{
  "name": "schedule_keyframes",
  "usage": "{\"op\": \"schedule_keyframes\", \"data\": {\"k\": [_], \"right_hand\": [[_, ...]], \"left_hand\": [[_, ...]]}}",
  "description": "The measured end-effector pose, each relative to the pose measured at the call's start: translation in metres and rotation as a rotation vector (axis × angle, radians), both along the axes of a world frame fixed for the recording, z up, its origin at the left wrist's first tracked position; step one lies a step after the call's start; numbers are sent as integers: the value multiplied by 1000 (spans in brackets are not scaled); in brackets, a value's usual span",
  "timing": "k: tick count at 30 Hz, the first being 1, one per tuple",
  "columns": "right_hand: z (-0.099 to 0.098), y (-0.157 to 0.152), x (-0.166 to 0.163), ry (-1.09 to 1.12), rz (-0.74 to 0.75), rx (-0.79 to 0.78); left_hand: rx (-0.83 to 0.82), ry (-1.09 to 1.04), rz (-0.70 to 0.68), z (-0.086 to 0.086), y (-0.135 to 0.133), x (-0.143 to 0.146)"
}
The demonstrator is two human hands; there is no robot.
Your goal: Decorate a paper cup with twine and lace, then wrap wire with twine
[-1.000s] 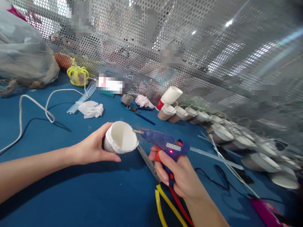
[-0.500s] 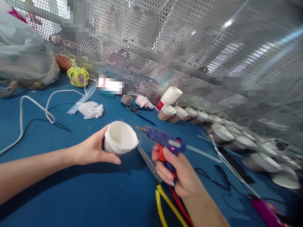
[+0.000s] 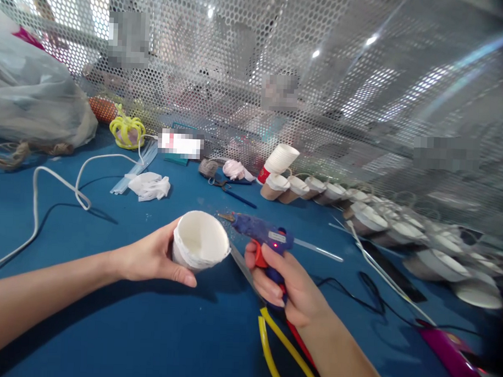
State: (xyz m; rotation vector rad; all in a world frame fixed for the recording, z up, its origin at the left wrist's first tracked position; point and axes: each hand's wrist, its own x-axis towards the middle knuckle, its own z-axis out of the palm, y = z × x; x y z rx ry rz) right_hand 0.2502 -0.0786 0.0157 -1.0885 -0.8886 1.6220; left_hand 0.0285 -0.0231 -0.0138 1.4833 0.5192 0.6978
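Observation:
My left hand [image 3: 160, 254] is closed around a white paper cup [image 3: 197, 258], its open mouth tilted up toward me and a wrinkled white layer around its side. My right hand [image 3: 281, 283] grips a blue hot glue gun [image 3: 258, 230] by its handle, fingers at the orange trigger. A red light glows on the gun, and a clear glue stick [image 3: 319, 249] sticks out of its back. The nozzle is close to the cup's far right rim; whether they touch I cannot tell. Under the right hand lie scissors [image 3: 266, 343] with yellow handles, partly hidden.
Finished-looking cups with handles [image 3: 370, 220] line the right side. A stack of paper cups [image 3: 283, 158], pliers [image 3: 235, 192], crumpled white material [image 3: 148, 186] and glue sticks [image 3: 130, 170] lie farther back. A white cable [image 3: 35, 203] runs at left. Perforated metal mesh [image 3: 223, 61] stands behind.
The glue gun has moved left, bringing its nozzle nearer the cup's rim. The cup sits slightly lower in view, still in my left hand.

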Motion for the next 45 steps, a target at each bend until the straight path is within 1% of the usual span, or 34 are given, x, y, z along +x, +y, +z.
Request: {"op": "schedule_keyframes", "data": {"k": [5,10,14,18,23,26,30,36,41,45], "right_hand": [[-4,-1,-2,-4,63,-38],[2,-5,3,-116,62,18],[7,-6,9,-188,62,73],[5,-2,10,-150,50,97],[0,0,6,-109,86,20],[0,-1,9,-110,103,19],[0,1,12,-60,108,-17],[-5,2,8,15,145,-51],[-4,1,9,-55,141,2],[-2,1,10,-208,139,84]], "left_hand": [[-21,-24,-37,-1,-1,0],[-23,-4,-64,-4,1,-1],[-42,-17,-93,-2,1,0],[-100,-24,-140,0,1,-1],[-156,-79,-193,-2,1,0],[-181,-105,-204,-2,0,0],[-187,-99,-225,-2,0,0],[-176,-105,-243,-2,1,-1],[-169,-87,-268,-3,2,-2],[-169,-58,-313,-4,3,-3]]}}
